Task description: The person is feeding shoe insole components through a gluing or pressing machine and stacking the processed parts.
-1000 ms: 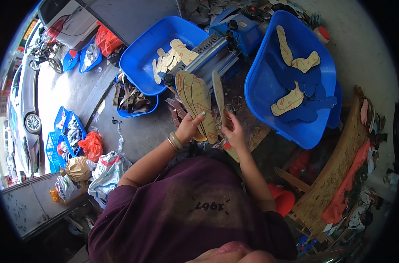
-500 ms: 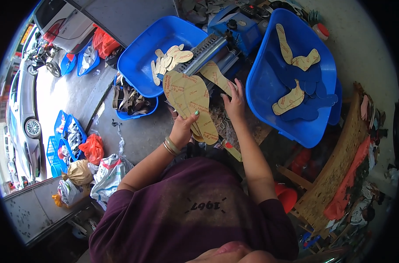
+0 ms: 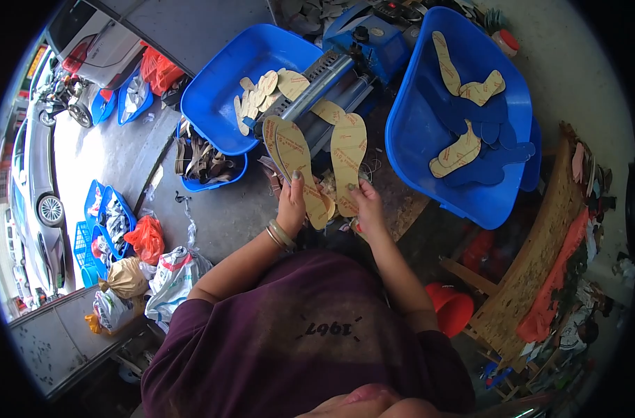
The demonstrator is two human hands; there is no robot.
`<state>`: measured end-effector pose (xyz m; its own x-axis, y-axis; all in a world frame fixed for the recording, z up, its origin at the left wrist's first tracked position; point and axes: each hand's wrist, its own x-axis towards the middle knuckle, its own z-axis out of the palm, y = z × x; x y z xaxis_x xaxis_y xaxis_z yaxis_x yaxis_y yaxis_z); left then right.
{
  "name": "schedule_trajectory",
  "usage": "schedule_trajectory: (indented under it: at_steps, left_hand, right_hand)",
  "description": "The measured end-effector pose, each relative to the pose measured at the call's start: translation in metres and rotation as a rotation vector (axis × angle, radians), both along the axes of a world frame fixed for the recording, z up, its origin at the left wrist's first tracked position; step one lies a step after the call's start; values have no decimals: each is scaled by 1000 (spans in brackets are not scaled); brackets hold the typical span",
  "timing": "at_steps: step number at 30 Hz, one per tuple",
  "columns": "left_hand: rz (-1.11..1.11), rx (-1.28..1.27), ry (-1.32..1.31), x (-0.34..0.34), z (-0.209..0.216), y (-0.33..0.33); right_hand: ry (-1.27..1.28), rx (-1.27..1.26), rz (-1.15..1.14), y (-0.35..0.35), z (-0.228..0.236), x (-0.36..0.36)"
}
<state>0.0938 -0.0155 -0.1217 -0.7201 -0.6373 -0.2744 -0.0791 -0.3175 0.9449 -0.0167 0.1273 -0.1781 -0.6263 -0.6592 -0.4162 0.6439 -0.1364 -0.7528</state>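
Note:
My left hand [image 3: 292,206] is closed around a small stack of tan insoles [image 3: 293,157] with red print, thumb on top. Pinched by its narrow end, a single tan insole [image 3: 348,150] stands out from my right hand [image 3: 368,206], beside the stack. Just beyond both hands is a blue machine [image 3: 368,43] with long metal rollers [image 3: 324,83]. Another tan piece [image 3: 327,111] lies at the near side of the rollers, partly hidden behind the insole in my right hand.
Beyond the rollers, a blue tub [image 3: 216,90] contains several tan insoles. At right, a larger blue tub [image 3: 404,150] holds blue and tan insoles. A small blue basin [image 3: 216,182] of dark strips sits at left. A wooden bench [image 3: 523,292] and red bucket [image 3: 451,310] stand at lower right.
My right hand has come back from near the rollers toward me and now grips a single insole. The stack in my left hand is narrower and held more upright.

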Motion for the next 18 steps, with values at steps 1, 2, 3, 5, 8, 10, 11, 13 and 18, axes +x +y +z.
schedule_trajectory:
  at_steps: [1,2,3,5,8,10,11,13,18]
  left_hand:
    - [15,175,39,3,4,-2]
    - [19,172,37,6,9,-2]
    - [17,222,84,6,17,-2]
    - [-5,246,192,10,21,-4]
    - [-54,292,260,19,32,-7]
    - [-43,337,280,21,36,-5]
    - [-38,385,296,21,38,-4]
    - [-66,406,301,22,45,-2]
    - [-22,488,302,19,37,0]
  right_hand:
    - [56,53,-19,-3,-3,-12]
    - [113,104,-35,-7,-6,-24]
    - [115,102,-43,-8,-16,-37]
    - [199,82,-52,-14,-40,-59]
    - [270,89,23,-29,-47,-82]
    - [290,76,23,-41,-51,-95]
    - [303,93,35,-47,-56,-103]
    - [349,119,34,-61,-53,-112]
    - [423,148,-9,-71,-42,-107]
